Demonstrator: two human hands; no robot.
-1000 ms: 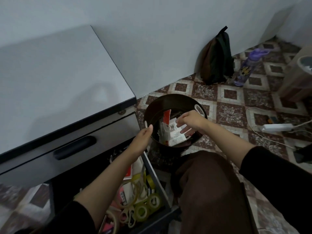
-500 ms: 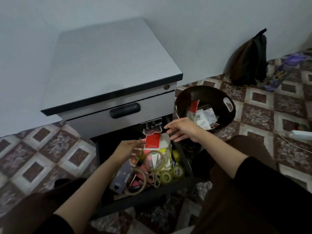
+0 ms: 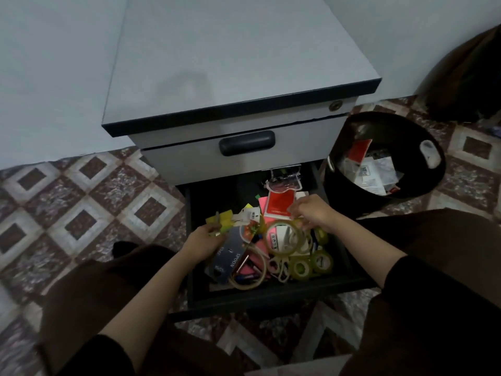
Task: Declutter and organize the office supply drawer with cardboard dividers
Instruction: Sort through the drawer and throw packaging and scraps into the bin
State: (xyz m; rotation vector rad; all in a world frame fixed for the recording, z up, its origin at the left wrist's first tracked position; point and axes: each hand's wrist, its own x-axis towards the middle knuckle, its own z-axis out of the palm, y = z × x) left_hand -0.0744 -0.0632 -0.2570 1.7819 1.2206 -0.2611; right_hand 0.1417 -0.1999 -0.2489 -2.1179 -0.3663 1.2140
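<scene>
The lower drawer [image 3: 271, 295] of a grey cabinet stands pulled out, full of clutter: tape rolls [image 3: 311, 264], a big clear tape ring [image 3: 284, 238], a red card packet [image 3: 279, 204], a dark "SPOON" card [image 3: 230, 260] and pink notes. My left hand [image 3: 206, 241] is at the drawer's left side, fingers closed on a yellow sticky pad [image 3: 221, 222] with a pen-like stick. My right hand [image 3: 311, 213] rests on the pile, fingertips pinching the red packet's lower right corner.
A black waste bin [image 3: 431, 185] holding papers and a red packet stands right of the cabinet. The upper drawer [image 3: 189, 161] is closed, with a dark handle [image 3: 246, 142]. A dark bag [image 3: 469, 74] leans on the wall at far right. My knees flank the drawer on patterned tiles.
My view swung left from the bin to the drawer. Both hands left the bin and came down into the drawer; the left took the yellow pad, the right reached the red packet.
</scene>
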